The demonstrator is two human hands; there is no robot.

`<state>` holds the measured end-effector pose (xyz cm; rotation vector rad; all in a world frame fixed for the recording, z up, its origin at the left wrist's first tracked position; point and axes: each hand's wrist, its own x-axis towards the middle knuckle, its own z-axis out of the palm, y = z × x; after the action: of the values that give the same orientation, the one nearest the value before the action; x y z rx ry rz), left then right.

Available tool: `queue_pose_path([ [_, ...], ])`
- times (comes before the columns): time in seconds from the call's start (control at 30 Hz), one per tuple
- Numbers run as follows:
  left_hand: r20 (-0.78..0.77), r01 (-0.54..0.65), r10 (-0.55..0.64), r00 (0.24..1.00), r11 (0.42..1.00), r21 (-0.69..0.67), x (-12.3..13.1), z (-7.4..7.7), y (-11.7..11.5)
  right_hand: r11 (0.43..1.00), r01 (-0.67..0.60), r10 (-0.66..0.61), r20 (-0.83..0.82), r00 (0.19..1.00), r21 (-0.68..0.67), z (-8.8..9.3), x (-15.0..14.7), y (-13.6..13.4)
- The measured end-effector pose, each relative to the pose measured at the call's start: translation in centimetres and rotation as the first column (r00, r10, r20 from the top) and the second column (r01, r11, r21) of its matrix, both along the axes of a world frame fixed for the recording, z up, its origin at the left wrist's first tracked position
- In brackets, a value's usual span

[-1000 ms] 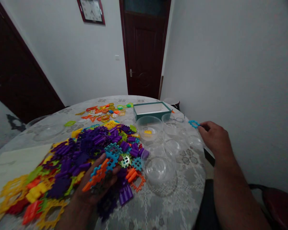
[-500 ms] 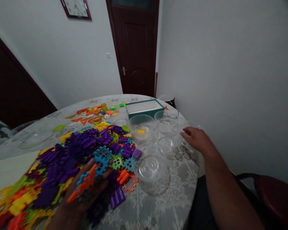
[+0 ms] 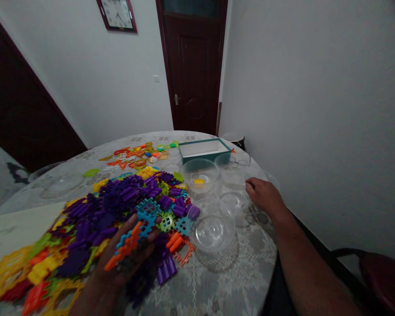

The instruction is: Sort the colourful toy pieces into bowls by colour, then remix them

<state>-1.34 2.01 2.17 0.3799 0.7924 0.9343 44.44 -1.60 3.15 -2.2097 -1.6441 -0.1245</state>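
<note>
My left hand (image 3: 128, 250) is closed around interlocking plastic building pieces, where orange ones (image 3: 127, 245) join blue lattice ones (image 3: 148, 215). It hovers over the near right side of a big heap of mostly purple building pieces (image 3: 108, 206). My right hand (image 3: 265, 193) is at the table's right side, its fingers curled together beside the clear plastic bowls. Whether it pinches a rim or a small piece is hidden. Nearest to it are a clear bowl (image 3: 235, 202) and another behind it (image 3: 269, 177). A larger clear bowl (image 3: 210, 235) stands between my hands.
A clear bowl (image 3: 200, 169) holds a yellow piece (image 3: 198, 181). Behind it stands a green-edged box (image 3: 204, 160), with eyeglasses (image 3: 242, 162) to its right. Orange pieces (image 3: 134, 153) are scattered at the back. A clear container (image 3: 61, 182) and pale sheet (image 3: 23, 226) lie left.
My right hand has moved slightly left toward the clear bowls, and its fingers have drawn together. The view has turned a little left. My left hand keeps hold of the joined pieces.
</note>
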Motion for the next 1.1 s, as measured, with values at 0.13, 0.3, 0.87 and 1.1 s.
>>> queue_pose_path([
  [0.13,-0.065,0.033,-0.034,0.997,0.999,-0.008,0.8,1.1,-0.3,0.999,-0.007,0.006,0.021,1.000,0.031,0.1,-0.4,0.1],
  [0.3,-0.050,0.064,-0.065,0.997,0.998,-0.013,1.3,2.0,-0.6,0.967,-0.091,0.078,0.064,0.995,0.236,1.1,-1.1,-0.9],
  [0.87,0.044,0.140,-0.146,0.988,0.983,0.115,1.2,2.1,-0.8,0.797,-0.551,0.590,0.119,0.799,-0.248,5.7,-11.0,6.9],
  [1.1,0.074,0.168,-0.179,0.981,0.978,0.127,0.8,1.5,-0.6,0.707,-0.588,0.657,0.057,0.752,-0.393,4.3,-13.4,9.8],
])
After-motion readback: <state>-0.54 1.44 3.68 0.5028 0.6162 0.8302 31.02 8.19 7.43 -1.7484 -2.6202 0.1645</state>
